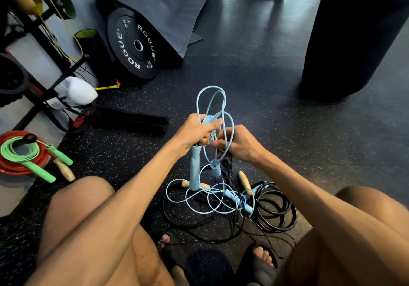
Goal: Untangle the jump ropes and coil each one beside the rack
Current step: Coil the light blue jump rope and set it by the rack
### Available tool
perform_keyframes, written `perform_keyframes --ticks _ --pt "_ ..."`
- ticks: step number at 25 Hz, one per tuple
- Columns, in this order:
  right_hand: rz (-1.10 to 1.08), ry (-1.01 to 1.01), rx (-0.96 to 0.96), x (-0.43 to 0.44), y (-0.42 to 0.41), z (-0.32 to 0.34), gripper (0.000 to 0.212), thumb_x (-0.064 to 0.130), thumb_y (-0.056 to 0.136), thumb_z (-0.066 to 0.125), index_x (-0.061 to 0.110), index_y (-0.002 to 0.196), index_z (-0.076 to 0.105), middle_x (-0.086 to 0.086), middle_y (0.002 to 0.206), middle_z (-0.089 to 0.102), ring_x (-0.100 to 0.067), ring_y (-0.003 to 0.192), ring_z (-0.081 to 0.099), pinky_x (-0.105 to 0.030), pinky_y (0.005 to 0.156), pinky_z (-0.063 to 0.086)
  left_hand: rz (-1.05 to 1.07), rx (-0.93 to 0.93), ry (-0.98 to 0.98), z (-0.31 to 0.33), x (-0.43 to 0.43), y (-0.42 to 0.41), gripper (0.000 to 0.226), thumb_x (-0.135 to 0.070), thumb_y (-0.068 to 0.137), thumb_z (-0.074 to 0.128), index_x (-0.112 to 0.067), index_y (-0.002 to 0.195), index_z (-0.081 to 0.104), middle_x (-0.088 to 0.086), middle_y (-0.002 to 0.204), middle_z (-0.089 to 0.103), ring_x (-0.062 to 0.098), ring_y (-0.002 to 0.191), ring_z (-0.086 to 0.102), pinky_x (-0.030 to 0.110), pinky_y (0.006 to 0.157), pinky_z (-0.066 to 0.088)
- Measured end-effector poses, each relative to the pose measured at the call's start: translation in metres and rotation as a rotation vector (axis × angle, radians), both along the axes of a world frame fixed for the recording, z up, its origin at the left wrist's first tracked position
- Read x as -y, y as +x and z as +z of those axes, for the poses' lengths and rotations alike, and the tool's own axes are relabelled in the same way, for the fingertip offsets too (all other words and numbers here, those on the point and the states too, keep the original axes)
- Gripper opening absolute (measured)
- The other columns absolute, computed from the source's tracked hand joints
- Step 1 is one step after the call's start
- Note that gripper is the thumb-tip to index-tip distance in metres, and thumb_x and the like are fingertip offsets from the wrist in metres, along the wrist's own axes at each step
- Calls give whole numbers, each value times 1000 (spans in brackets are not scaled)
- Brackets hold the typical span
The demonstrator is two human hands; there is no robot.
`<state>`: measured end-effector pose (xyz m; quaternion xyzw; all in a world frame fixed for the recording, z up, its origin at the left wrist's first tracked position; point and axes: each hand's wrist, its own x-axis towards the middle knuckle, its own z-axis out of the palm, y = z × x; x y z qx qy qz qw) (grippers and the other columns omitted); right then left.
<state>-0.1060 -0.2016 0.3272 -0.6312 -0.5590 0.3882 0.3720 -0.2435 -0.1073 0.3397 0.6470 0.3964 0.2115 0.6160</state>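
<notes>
Looking down from the head view, I am gripping the light blue rope [211, 99] in my left hand [194, 130]. Its fingers are curling round a bunch of loops that are standing up toward twelve o'clock, so the gathered turns are not slipping apart. One blue handle [194, 170] is hanging straight down at six o'clock from that fist, its weight drawing the cord taut. My right hand [240, 145], just at three o'clock of the left, is pinching a single blue strand between thumb and fingertips, apparently feeding it toward the bunch for the next turn.

Below both hands, the rest of the blue cord is trailing into the pile on the floor [254, 75]. There it is lying crossed with the black ropes [278, 216] and a wooden handle [244, 182], so I am judging this part not yet free.

Far out at nine o'clock, the green rope [21, 159] and the red rope [8, 166] are lying coiled at the foot of the rack [47, 44], which is where this one should be going. A snag under the black loops is the risk when I am pulling.
</notes>
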Motion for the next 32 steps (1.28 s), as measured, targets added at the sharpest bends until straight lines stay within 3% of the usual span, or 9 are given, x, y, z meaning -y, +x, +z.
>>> perform_keyframes --ticks 4,6,10,12,16,20,23,29,32 --pt "-146 38 -58 1 2 5 16 11 100 57 -2 92 62 -17 75 73 -20 56 71 -29 50 53 37 -199 367 -6 -10 -5 37 -30 88 72 2 76 58 0 56 46 13 51 40 29 52 38" --pt "-265 79 -96 2 -1 7 17 15 103 51 -1 97 53 -15 73 70 -22 56 71 -34 49 55 20 -178 359 -7 -11 -7 30 -25 88 72 2 79 63 -2 55 48 9 49 40 30 53 37" --pt "-364 242 212 0 3 11 22 24 102 52 8 87 55 4 70 65 -1 57 52 -27 58 41 -95 -280 452 -7 -12 -11 19 -21 86 75 -3 87 70 9 70 68 7 59 55 32 61 49" --pt "-394 271 93 -2 7 11 22 23 103 51 8 86 52 -2 67 68 -9 54 53 -30 55 43 -131 -345 492 -9 -10 -12 19 -22 86 76 -4 86 69 12 81 71 21 72 62 38 71 51" --pt "-415 226 -204 -2 9 10 19 18 106 43 8 91 44 -11 65 70 -20 45 51 -27 43 39 -149 -360 592 -8 -7 -9 24 -20 86 75 -6 74 59 8 71 62 23 67 54 29 60 38" --pt "-364 218 -316 2 3 15 16 16 107 41 7 95 45 -11 67 68 -16 47 51 -23 42 41 -104 -285 478 -11 -2 -5 33 -19 84 76 8 76 60 11 67 55 15 62 43 29 56 36" --pt "-374 255 -305 0 5 17 13 13 106 42 8 94 43 -13 68 65 -13 47 52 -22 46 44 -144 -266 390 -11 1 -4 30 -23 85 76 4 82 65 5 67 58 9 58 44 26 54 37" --pt "-410 240 -287 -3 8 19 8 12 106 42 6 102 44 -9 65 60 -6 43 51 -18 43 40 -271 -123 61 0 11 -7 18 -4 89 65 -11 74 59 -5 53 47 7 47 40 22 48 35" --pt "-435 262 -280 -3 10 17 9 13 106 43 7 99 44 -7 62 59 -8 43 50 -20 43 40 -361 -54 21 8 16 -9 21 -17 91 70 -10 76 56 -3 58 40 9 52 34 21 50 29"
